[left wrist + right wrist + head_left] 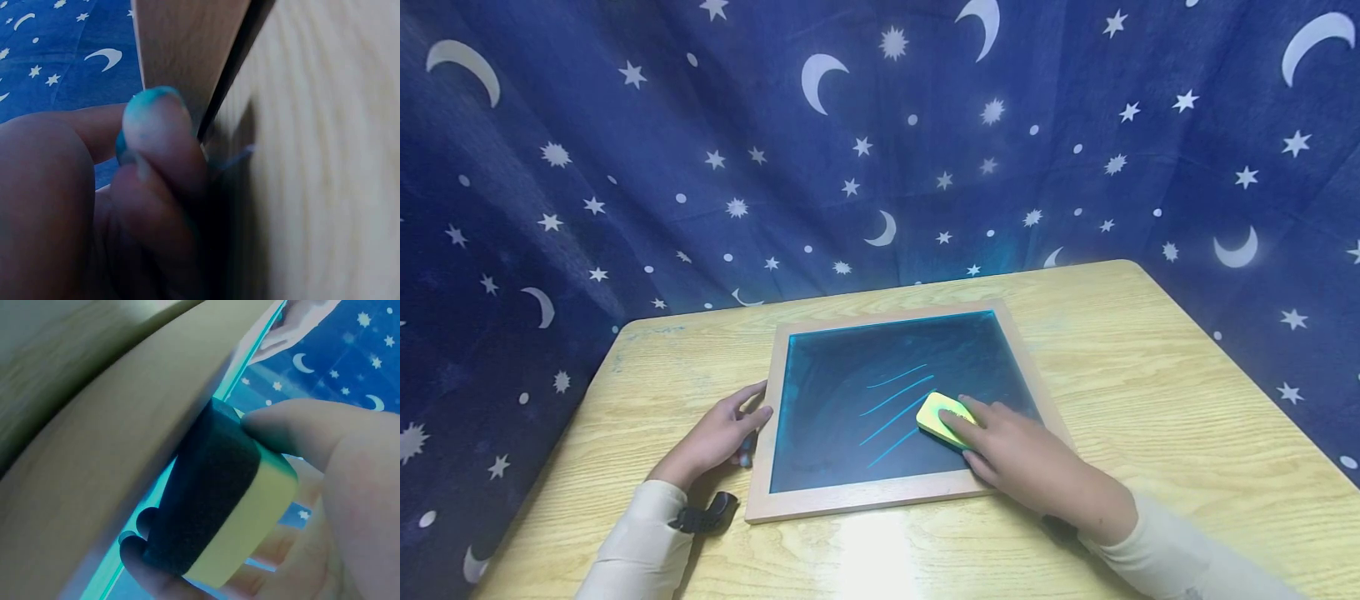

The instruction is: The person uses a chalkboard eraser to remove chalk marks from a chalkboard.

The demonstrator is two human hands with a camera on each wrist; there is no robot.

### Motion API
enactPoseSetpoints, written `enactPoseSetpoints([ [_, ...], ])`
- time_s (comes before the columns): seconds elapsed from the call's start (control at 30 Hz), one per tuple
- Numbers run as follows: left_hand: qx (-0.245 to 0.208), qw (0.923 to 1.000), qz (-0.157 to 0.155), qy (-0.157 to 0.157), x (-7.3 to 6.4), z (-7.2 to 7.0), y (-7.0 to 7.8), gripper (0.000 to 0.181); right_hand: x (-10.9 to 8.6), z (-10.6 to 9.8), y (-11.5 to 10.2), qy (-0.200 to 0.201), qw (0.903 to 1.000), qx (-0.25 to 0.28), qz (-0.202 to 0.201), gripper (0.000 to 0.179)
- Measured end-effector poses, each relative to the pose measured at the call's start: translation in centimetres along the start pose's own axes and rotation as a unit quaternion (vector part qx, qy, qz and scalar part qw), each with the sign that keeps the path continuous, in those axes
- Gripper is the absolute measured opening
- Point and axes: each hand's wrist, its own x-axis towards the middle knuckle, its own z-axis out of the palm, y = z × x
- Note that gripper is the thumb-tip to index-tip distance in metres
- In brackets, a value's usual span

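A small chalkboard [827, 442] in a pale wooden frame lies on the table, with several slanted blue chalk lines [891, 405] on its dark surface. My right hand [1026, 454] grips a yellow chalkboard eraser [937, 413] at the right ends of the lines. In the right wrist view, the dark felt side of the eraser [209, 494] faces the board, with thumb and fingers around its sides. My left hand [718, 433] holds the frame's left edge, thumb against the wood. In the left wrist view, blue-green colour coats a curled fingertip [156, 109].
The light wood-grain table [1180, 417] extends around the board, with faint blue smudges at its far left. A dark blue curtain [790, 167] with white moons and stars hangs behind and on both sides. A black wrist device [709, 514] sits at the left sleeve.
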Motion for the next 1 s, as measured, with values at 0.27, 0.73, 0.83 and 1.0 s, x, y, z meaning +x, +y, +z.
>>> enactPoseSetpoints([
  [0.27,0.000,1.0000,0.003,0.003,0.0,0.0,0.0,0.063,-0.5,0.0,-1.3,-0.012,0.9996,0.000,-0.026,0.052],
  [0.73,0.006,1.0000,0.001,0.003,0.0,0.0,0.0,0.064,-0.6,0.3,-1.6,-0.013,0.9993,-0.005,-0.033,0.053],
  [0.83,0.004,1.0000,0.001,0.002,0.0,0.0,0.0,0.064,-0.5,0.4,-1.4,-0.018,0.9996,-0.003,-0.023,0.052],
  [1.0,0.006,1.0000,0.000,0.003,0.0,0.0,0.0,0.064,-0.3,0.3,-0.6,-0.019,0.9998,-0.006,-0.006,0.052],
])
